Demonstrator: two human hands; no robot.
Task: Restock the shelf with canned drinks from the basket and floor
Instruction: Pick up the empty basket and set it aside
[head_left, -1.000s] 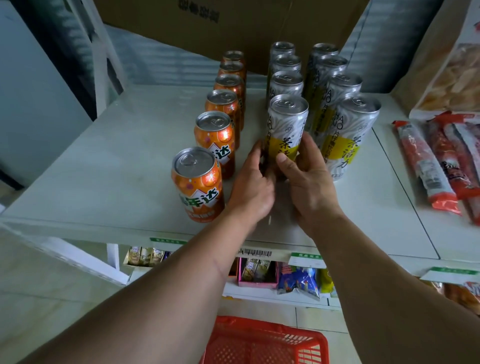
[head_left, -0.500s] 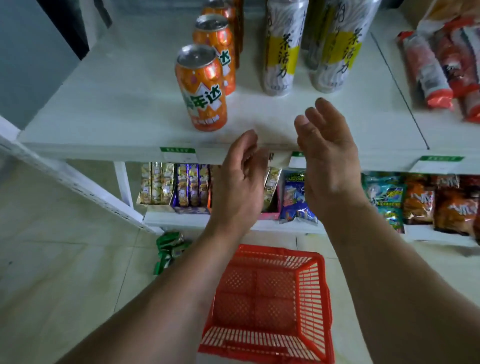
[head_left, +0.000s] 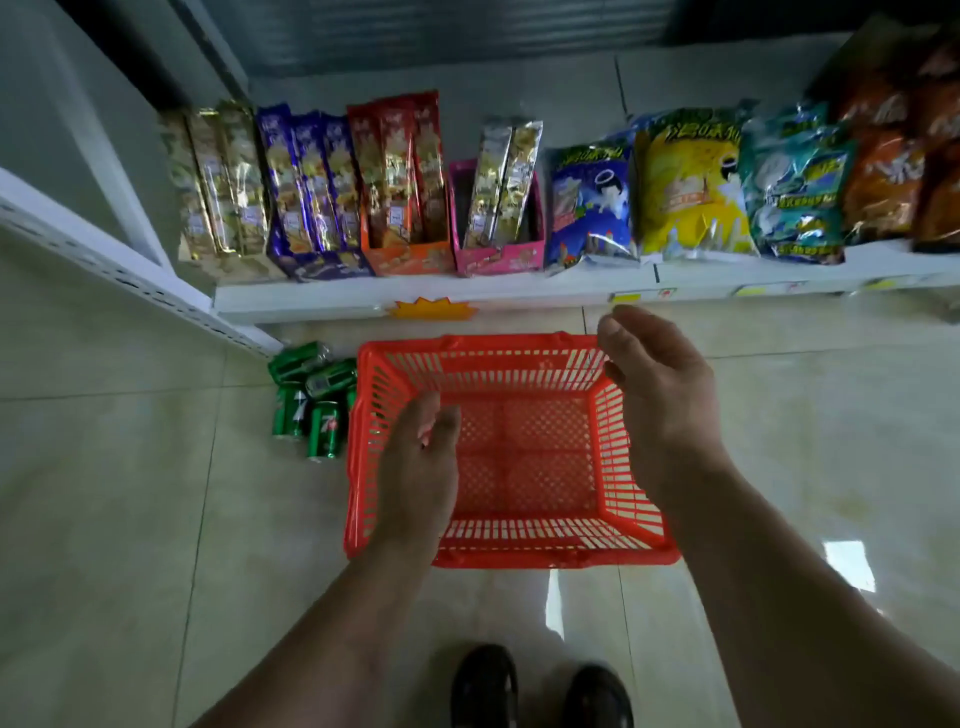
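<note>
A red basket (head_left: 519, 452) sits on the tiled floor (head_left: 130, 519), and nothing can be seen inside it. Everything else here is told by where it lies from that basket.

The left hand (head_left: 415, 467) hangs over the left part of the basket. Its fingers are loosely bent and it holds nothing. The right hand (head_left: 660, 400) hangs over the right back corner of the basket. Its fingers are loose and spread a little, and it holds nothing too. The two hands are apart from each other, with the middle of the basket showing between them.

Just left of the basket, on the floor, lies a small bunch of green cans (head_left: 311, 395). Two stand up and at least two lie on their sides behind them. The nearest green can looks very close to the basket's left wall, but it is hard to tell if they touch.

Behind the basket is a low white shelf (head_left: 311, 301). On it stand long snack packs in gold, purple, red and pink boxes (head_left: 498, 197), and to the right, puffy snack bags (head_left: 691, 182) in blue, yellow, teal and orange. A yellow star-shaped tag (head_left: 431, 309) sticks to the shelf edge, right behind the basket.

In front of the basket, two black shoes (head_left: 540, 686) show at the bottom.
</note>
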